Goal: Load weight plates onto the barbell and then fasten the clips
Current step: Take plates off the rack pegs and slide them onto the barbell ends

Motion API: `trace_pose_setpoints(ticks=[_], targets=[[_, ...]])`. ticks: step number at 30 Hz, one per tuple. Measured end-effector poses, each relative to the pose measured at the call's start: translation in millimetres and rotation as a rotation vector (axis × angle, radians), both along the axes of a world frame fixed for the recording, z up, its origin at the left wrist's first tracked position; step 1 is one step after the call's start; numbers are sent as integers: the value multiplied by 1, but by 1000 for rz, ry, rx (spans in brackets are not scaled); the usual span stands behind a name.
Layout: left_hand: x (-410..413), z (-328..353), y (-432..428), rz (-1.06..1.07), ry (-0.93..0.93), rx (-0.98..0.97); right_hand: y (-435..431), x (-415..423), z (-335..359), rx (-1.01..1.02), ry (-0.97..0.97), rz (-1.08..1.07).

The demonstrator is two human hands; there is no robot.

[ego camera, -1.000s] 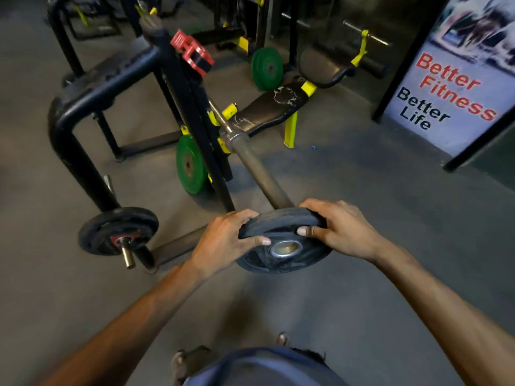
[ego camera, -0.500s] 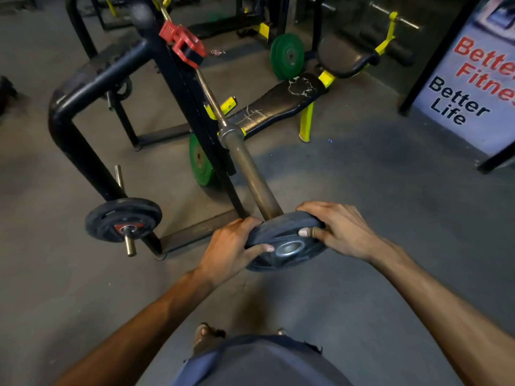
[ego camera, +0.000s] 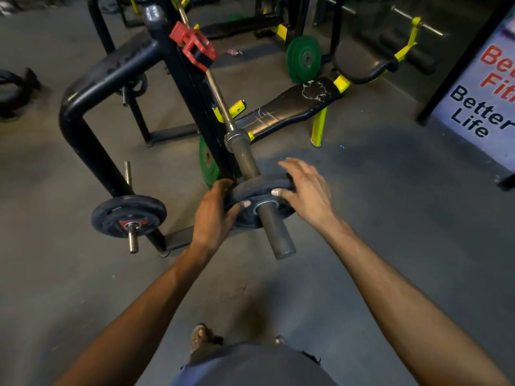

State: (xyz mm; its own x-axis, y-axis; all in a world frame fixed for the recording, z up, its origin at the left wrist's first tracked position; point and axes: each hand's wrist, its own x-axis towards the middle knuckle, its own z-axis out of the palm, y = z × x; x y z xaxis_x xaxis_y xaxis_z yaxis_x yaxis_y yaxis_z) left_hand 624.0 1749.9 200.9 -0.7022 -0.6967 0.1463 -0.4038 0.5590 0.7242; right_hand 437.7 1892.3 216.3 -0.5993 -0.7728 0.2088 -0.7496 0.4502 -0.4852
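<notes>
A small black weight plate sits threaded on the barbell sleeve, whose end sticks out toward me past the plate's hub. My left hand grips the plate's left rim with the thumb on its face. My right hand holds the right rim, thumb on the face and fingers spread over the top. The barbell shaft runs up and away through the black rack. A red clip is clamped on the shaft near the rack's top.
The black rack upright stands just left of the sleeve. Another black plate hangs on a storage peg at lower left. Green plates lean behind. A black and yellow bench lies to the right. A banner stands far right.
The plate went from held off the sleeve's end to slid onto it, so the sleeve end now protrudes through the hub. My right fingers have spread open over the rim.
</notes>
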Motion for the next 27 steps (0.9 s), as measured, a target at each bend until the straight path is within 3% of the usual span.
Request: trace_pose_setpoints(ticks=[3, 5, 6, 8, 12, 27], targets=[[23, -5, 25, 204, 96, 583, 22, 23, -26, -266, -516, -376], [38, -18, 43, 189, 69, 1035, 35, 40, -43, -335, -975, -493], [38, -24, 47, 180, 63, 1174, 34, 45, -46, -351, -1156, -493], [19, -29, 45, 205, 117, 1270, 18, 47, -46, -397, -1324, -498], [-25, -23, 33, 246, 310, 1337, -21, 44, -35, -530, -1402, -592], [-118, -13, -117, 358, 376, 1319, -172, -36, 1, -440, -1400, -419]])
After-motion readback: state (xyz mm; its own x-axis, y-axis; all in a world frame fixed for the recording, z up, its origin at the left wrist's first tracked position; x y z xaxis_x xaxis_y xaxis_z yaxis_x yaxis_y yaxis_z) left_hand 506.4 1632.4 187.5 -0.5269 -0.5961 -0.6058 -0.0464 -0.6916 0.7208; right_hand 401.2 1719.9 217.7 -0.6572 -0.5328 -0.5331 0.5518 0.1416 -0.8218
